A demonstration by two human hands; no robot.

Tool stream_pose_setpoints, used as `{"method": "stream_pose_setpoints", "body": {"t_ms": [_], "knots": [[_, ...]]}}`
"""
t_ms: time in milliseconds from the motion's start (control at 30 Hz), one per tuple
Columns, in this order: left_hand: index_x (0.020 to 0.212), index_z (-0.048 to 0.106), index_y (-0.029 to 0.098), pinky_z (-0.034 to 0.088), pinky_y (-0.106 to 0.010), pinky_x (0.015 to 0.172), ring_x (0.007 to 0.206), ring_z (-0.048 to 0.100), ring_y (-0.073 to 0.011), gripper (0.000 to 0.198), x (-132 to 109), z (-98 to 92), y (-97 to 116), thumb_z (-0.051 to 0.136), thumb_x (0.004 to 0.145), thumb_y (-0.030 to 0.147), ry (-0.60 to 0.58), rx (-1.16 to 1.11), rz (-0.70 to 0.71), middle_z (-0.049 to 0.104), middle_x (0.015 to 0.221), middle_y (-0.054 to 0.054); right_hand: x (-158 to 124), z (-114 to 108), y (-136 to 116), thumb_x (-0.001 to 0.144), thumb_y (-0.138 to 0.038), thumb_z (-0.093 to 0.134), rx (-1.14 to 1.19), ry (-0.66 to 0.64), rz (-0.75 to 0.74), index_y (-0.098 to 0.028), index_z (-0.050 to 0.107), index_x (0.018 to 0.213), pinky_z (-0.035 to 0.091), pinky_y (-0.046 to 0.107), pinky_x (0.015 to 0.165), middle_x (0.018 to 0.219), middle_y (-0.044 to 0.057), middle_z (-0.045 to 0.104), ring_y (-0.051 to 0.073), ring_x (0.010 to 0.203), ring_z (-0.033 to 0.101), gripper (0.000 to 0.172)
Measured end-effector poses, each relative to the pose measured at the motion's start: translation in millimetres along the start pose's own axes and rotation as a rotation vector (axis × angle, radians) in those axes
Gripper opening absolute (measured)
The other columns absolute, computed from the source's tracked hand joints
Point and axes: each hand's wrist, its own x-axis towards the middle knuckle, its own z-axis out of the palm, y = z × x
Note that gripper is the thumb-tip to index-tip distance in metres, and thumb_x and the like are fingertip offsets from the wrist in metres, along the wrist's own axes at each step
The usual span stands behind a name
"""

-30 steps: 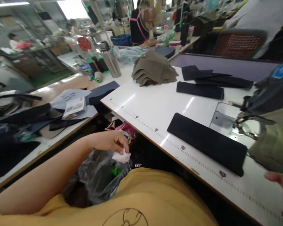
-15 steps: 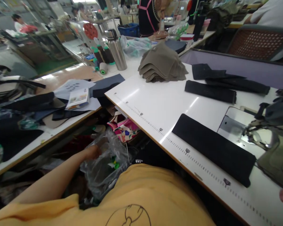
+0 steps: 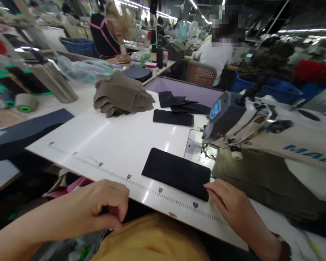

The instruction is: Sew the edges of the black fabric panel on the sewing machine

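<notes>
A folded black fabric piece [image 3: 176, 172] lies flat on the white sewing table, its right end by the needle area. My right hand [image 3: 230, 203] pinches the near right edge of this piece between thumb and fingers. My left hand [image 3: 111, 203] hovers over the table's front edge, left of the fabric. Its fingers are curled in and the palm is hidden, so I cannot make out what it holds, if anything. The sewing machine [image 3: 241, 127] stands just beyond my right hand, with olive fabric [image 3: 258, 181] lying under its arm.
A stack of brown-grey fabric pieces [image 3: 122, 95] sits further back. More black pieces [image 3: 174, 118] lie behind the machine's needle plate. On the left stand a steel flask [image 3: 53, 78] and thread spools [image 3: 25, 102]. A co-worker [image 3: 216, 58] sits beyond the purple panel.
My view has swung right. My left hand has left the clear plastic bag below and risen to the table edge. My right hand has come in and taken hold of the black fabric piece.
</notes>
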Motion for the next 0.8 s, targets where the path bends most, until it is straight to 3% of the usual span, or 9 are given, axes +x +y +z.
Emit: {"method": "stream_pose_setpoints", "body": {"t_ms": [200,333,433,633,800], "knots": [[0.077,0.060,0.016,0.043,-0.024,0.073,0.073,0.056,-0.0157,0.012,87,8.5,63,0.049,0.081,0.016,-0.157,0.160,0.427,0.062,0.074,-0.003,-7,-9,8,0.086,-0.007,0.035,-0.149,-0.168,-0.014,-0.016,0.060,0.089,0.047,0.031,0.066,0.084,0.008,0.061,0.019,0.075,0.057,0.027],[0.086,0.060,0.017,0.042,-0.028,0.081,0.084,0.056,-0.0174,0.019,114,16.8,80,0.043,0.084,0.008,-0.294,0.319,0.647,0.061,0.085,-0.006,-3,-16,18,0.086,-0.009,0.042,-0.235,-0.256,-0.009,-0.017,0.060,0.082,0.041,0.028,0.061,0.071,0.003,0.059,0.016,0.066,0.054,0.020],[0.092,0.058,0.016,0.043,-0.031,0.080,0.087,0.056,-0.0184,0.019,120,21.9,80,0.042,0.085,0.009,-0.312,0.459,0.649,0.061,0.091,-0.007,12,-23,25,0.086,-0.014,0.048,-0.278,-0.299,-0.040,-0.017,0.061,0.077,0.035,0.027,0.058,0.066,0.001,0.058,0.014,0.060,0.050,0.016],[0.098,0.058,0.014,0.047,-0.038,0.070,0.083,0.056,-0.0246,0.018,136,34.4,67,0.050,0.085,0.025,-0.283,0.674,0.511,0.060,0.095,-0.010,47,-24,32,0.085,-0.023,0.052,-0.286,-0.374,-0.083,-0.017,0.064,0.079,0.032,0.026,0.057,0.072,0.002,0.056,0.014,0.064,0.049,0.015],[0.092,0.058,0.010,0.043,-0.041,0.085,0.095,0.054,-0.0259,0.027,173,32.9,60,0.045,0.088,0.033,-0.265,0.653,0.554,0.056,0.104,-0.014,44,-7,38,0.088,-0.029,0.046,-0.225,-0.362,-0.116,-0.018,0.065,0.080,0.033,0.028,0.060,0.072,0.003,0.054,0.015,0.066,0.047,0.023]]}}
